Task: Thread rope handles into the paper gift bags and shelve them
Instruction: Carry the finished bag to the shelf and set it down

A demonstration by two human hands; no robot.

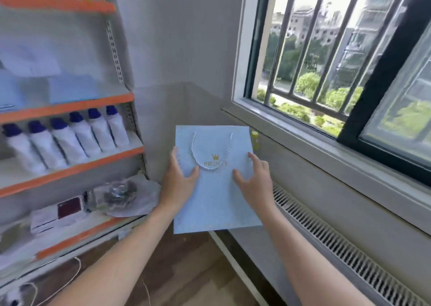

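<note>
You are facing a rack point(70, 110) with orange-edged shelves, standing on a wooden floor point(186, 270). On one shelf a row of white bottles point(67, 140) with blue caps is standing side by side; the shelf below is holding a crumpled plastic bag point(126, 196) and a flat box point(56, 214) near it. A thin cord point(70, 280) is lying on the floor by the rack's foot.

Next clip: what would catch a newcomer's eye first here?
A flat light blue gift bag at centre, rope handle threaded, held between the left hand and right hand. On the left, orange-edged shelves carry blue-capped white bottles; a barred window fills the upper right.
</note>
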